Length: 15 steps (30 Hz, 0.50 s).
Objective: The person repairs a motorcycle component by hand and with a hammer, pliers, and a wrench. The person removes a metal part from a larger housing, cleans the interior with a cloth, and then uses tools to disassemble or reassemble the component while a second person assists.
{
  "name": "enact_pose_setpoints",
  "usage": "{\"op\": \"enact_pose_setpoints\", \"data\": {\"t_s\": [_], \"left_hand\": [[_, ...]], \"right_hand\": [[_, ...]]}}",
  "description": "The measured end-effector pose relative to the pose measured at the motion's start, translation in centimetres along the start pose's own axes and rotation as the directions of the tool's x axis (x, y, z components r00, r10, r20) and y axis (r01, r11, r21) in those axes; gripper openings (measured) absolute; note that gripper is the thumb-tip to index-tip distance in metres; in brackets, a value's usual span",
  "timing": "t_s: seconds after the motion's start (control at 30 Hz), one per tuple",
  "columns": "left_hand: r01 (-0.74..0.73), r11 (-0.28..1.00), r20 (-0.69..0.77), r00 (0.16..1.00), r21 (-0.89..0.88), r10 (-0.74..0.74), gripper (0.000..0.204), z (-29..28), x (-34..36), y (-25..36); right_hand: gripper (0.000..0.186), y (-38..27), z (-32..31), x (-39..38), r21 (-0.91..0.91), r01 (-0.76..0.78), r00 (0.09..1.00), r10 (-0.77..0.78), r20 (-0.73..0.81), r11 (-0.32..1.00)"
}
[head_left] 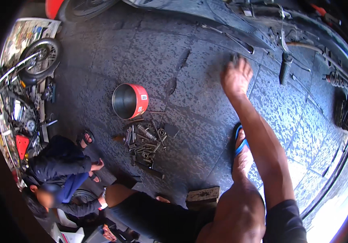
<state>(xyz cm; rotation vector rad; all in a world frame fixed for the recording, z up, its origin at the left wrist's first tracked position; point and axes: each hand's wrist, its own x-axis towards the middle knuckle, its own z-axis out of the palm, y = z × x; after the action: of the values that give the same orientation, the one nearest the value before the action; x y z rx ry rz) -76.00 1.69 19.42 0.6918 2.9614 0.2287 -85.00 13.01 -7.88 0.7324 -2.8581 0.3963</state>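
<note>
My right hand [236,77] reaches down to the floor [194,97], fingertips curled at a small dark item that they mostly hide. Just beyond it lies a long metal bar with a looped end [238,42]; to its right is a black-handled part [285,69]. My left hand is not in view. Left of my right hand stands a red tin bucket [139,99], and below that lies a loose pile of wrenches, sockets and metal parts [145,141].
A co-worker [56,170] crouches at lower left beside motorbike parts and a wheel [40,60]. A large grey vehicle panel [206,12] runs along the top; a coil spring [340,81] is at right. A stone block [202,194] lies near my sandalled foot [242,154].
</note>
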Motion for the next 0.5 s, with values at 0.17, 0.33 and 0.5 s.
{"op": "enact_pose_setpoints", "data": {"t_s": [0.17, 0.33, 0.5], "left_hand": [[0.082, 0.961, -0.177, 0.984, 0.265, -0.035, 0.034, -7.6, -1.2, -3.1], [0.282, 0.880, -0.473, 0.878, 0.382, -0.075, 0.033, -14.9, -11.1, -2.3], [0.660, 0.726, -0.469, 0.589, -0.191, -0.658, 0.034, -12.5, -30.1, 6.7]], "right_hand": [[0.051, 1.0, -0.1, -3.3, -0.006, -0.095, 0.955, 0.093, 0.281, 0.995], [0.045, 2.0, 0.7, -5.0, 0.005, -0.092, 0.928, 0.084, 0.362, 0.996], [0.079, 3.6, 0.5, -6.3, -0.008, -0.042, 0.900, 0.042, 0.433, 0.999]]}}
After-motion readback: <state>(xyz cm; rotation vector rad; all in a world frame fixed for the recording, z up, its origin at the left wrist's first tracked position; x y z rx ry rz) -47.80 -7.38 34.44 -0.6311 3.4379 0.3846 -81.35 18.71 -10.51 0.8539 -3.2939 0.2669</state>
